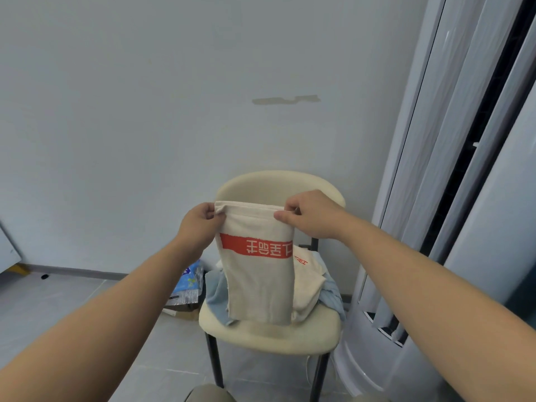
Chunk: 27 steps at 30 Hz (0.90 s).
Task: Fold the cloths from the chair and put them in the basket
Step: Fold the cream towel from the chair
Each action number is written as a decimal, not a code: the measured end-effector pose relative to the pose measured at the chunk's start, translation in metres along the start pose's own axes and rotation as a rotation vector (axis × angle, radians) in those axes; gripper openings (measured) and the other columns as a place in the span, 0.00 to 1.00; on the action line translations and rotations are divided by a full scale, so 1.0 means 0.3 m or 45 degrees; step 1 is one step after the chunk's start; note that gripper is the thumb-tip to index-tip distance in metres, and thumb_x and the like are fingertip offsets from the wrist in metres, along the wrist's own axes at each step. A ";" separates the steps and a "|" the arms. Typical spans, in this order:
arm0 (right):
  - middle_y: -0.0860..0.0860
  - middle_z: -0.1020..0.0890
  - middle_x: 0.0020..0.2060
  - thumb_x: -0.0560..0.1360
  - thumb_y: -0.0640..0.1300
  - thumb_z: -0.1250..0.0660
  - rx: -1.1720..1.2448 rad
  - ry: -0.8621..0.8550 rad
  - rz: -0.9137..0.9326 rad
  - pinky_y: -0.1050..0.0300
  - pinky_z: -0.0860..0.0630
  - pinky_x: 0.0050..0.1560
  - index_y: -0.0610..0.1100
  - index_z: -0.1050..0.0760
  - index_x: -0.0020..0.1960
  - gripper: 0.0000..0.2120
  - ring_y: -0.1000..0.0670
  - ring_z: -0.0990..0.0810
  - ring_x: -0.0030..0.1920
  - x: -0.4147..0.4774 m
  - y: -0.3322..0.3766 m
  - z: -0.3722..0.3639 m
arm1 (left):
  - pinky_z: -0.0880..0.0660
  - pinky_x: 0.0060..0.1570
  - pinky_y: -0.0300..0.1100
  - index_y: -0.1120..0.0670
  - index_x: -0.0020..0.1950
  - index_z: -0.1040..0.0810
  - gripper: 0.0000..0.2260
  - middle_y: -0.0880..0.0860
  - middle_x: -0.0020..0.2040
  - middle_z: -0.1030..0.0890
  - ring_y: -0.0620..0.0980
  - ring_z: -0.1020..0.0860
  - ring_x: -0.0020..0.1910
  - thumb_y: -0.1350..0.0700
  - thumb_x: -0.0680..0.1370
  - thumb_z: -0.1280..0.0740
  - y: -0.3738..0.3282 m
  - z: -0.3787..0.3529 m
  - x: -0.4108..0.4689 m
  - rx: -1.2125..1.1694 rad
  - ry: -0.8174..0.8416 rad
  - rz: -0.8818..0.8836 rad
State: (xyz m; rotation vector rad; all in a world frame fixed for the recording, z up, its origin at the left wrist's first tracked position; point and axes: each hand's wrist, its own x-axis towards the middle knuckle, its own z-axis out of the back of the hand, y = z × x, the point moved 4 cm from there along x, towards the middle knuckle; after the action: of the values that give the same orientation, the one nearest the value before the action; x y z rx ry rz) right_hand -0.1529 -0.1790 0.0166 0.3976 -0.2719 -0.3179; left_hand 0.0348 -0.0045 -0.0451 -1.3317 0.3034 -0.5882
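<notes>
Reaching out from the lower corners of the view, two bare forearms converge above a cream padded chair with black metal legs (269,335), while a rounded khaki shape (208,394) at the bottom edge sits nearest of all. Both hands are clenched on the same piece: the left hand (200,224) has its fingers curled round the upper left corner of a beige woven cloth with a red band (258,285), and the right hand (310,216) pinches the upper right corner between thumb and fingers. This cloth hangs straight down between them, in the air over the seat, the red band crossing it below the top edge with pale characters that read upside down; its lower edge comes close to the seat cushion, and whether it touches cannot be told. Behind it, on the seat, lies a heap of other pieces: a crumpled beige cloth with small red print (309,282) on top of a light blue cloth (216,293) that spills out on both sides. Left of the chair, on the grey tiled floor (58,300), a blue plastic packet (190,281) leans above a small cardboard box (185,313). Right of the chair stands a tall white cylindrical air conditioner (362,361), and a pale wall (145,126) with a scuffed patch rises behind everything
</notes>
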 end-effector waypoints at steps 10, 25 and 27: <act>0.53 0.18 0.44 0.79 0.51 0.31 0.209 -0.173 -0.055 0.57 0.22 0.44 0.50 0.27 0.48 0.07 0.52 0.20 0.44 0.002 -0.040 0.007 | 0.21 0.59 0.62 0.56 0.51 0.21 0.14 0.60 0.52 0.16 0.58 0.18 0.51 0.46 0.83 0.38 -0.004 -0.010 -0.005 -0.008 -0.002 -0.005; 0.58 0.19 0.50 0.77 0.69 0.37 0.284 -0.046 -0.092 0.59 0.24 0.49 0.54 0.28 0.70 0.28 0.57 0.20 0.51 0.005 -0.001 -0.059 | 0.20 0.46 0.51 0.50 0.49 0.16 0.09 0.54 0.44 0.15 0.50 0.18 0.41 0.47 0.80 0.32 -0.090 -0.137 -0.070 -0.063 0.232 -0.198; 0.58 0.20 0.47 0.78 0.69 0.39 0.294 -0.139 -0.071 0.59 0.27 0.46 0.54 0.24 0.65 0.25 0.57 0.21 0.49 0.018 0.034 -0.079 | 0.22 0.44 0.48 0.50 0.48 0.17 0.09 0.52 0.43 0.15 0.47 0.18 0.40 0.47 0.81 0.32 -0.098 -0.154 -0.084 -0.015 0.246 -0.241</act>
State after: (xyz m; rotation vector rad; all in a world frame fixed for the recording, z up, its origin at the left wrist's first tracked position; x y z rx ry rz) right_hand -0.1378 -0.1642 0.0009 0.6174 -0.4071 -0.3646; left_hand -0.0168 -0.0317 -0.0301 -1.3257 0.3402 -0.8781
